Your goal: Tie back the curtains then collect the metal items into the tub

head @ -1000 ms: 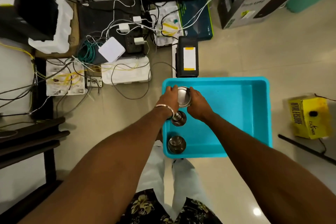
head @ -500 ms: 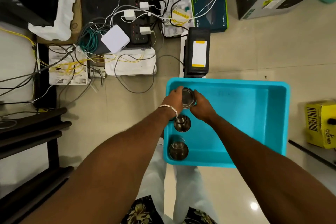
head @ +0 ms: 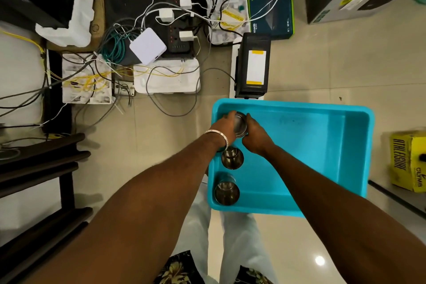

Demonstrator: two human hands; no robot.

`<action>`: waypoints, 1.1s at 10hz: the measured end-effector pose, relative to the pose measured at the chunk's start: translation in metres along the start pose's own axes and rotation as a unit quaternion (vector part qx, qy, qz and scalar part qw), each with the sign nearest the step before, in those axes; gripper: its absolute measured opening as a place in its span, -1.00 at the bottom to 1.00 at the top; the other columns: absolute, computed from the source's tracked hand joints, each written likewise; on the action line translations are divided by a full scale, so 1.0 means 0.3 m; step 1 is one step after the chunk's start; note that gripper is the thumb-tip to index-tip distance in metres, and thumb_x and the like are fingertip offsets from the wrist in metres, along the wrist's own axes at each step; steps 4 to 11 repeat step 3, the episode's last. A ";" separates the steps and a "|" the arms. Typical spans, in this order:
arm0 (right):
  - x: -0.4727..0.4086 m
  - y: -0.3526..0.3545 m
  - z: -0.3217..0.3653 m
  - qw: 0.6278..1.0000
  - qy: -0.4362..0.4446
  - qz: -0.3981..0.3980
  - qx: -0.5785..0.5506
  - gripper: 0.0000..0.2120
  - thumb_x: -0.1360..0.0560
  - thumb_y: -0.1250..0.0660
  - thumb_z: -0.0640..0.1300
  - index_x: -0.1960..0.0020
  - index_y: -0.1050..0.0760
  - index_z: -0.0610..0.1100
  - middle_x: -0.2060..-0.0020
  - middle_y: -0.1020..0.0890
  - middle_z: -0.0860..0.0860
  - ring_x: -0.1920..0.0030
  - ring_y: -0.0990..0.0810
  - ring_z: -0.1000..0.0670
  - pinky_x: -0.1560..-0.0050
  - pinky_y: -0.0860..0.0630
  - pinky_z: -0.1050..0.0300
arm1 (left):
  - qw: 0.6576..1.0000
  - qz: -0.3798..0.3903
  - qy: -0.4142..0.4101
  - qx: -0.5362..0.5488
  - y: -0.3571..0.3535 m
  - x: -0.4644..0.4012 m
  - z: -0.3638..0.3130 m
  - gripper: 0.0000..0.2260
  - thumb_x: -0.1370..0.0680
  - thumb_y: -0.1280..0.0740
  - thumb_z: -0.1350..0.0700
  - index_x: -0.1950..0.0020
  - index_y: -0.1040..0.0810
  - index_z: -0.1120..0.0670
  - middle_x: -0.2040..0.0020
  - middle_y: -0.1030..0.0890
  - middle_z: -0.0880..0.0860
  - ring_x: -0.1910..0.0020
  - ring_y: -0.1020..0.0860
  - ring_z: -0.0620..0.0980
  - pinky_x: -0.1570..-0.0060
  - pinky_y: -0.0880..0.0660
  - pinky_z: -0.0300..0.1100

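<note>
A turquoise plastic tub [head: 345, 145] sits on the tiled floor in front of me. Along its left inner wall stand two steel tumblers, one near the front corner [head: 226, 189] and one in the middle [head: 232, 158]. A third steel container [head: 240, 124] is at the tub's far left corner, held between both hands. My left hand [head: 224, 125], with a metal bangle on the wrist, grips its left side. My right hand [head: 254, 135] grips its right side. The container's base is hidden by my hands.
Beyond the tub lie a black box with a white label [head: 252, 69], tangled cables, a power strip [head: 179, 39], a white router [head: 147, 45] and foam blocks. A yellow carton [head: 408, 161] stands right of the tub. A dark wooden rack [head: 39, 168] is at left.
Both hands with the steel container have stayed at the tub's far left corner. The view has shifted, so the tub sits further right and lower in the frame.
</note>
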State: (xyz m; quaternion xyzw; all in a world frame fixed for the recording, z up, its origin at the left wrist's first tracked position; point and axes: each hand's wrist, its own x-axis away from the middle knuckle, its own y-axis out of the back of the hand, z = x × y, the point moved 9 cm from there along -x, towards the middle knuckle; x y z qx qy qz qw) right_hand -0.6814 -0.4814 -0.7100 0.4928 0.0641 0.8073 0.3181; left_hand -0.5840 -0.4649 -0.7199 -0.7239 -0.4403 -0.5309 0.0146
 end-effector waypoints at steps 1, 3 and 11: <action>-0.002 0.000 -0.017 0.999 0.003 -0.028 0.015 -0.39 -0.47 -0.32 -0.29 -0.47 -0.21 -0.22 -0.34 -0.44 -0.21 -0.31 -0.46 -0.21 -0.30 -0.44 -0.09 | 1.000 -0.021 -0.002 0.003 0.013 0.016 0.001 -0.42 -0.57 -0.32 0.10 -0.52 -0.14 0.06 -0.33 -0.48 0.19 -0.18 -0.56 0.18 -0.19 -0.52 0.06; 0.075 0.032 0.042 0.995 0.035 -0.080 0.051 -0.53 -0.49 -0.32 -0.23 -0.38 -0.35 -0.18 -0.29 -0.46 -0.19 -0.26 -0.47 -0.18 -0.26 -0.45 -0.09 | 0.995 -0.093 -0.035 0.007 0.062 0.124 -0.018 -0.53 -0.58 -0.27 0.14 -0.48 -0.24 0.06 -0.26 -0.54 0.17 -0.12 -0.58 0.17 -0.09 -0.52 0.00; 0.075 0.032 0.042 0.995 0.035 -0.080 0.051 -0.53 -0.49 -0.32 -0.23 -0.38 -0.35 -0.18 -0.29 -0.46 -0.19 -0.26 -0.47 -0.18 -0.26 -0.45 -0.09 | 0.995 -0.093 -0.035 0.007 0.062 0.124 -0.018 -0.53 -0.58 -0.27 0.14 -0.48 -0.24 0.06 -0.26 -0.54 0.17 -0.12 -0.58 0.17 -0.09 -0.52 0.00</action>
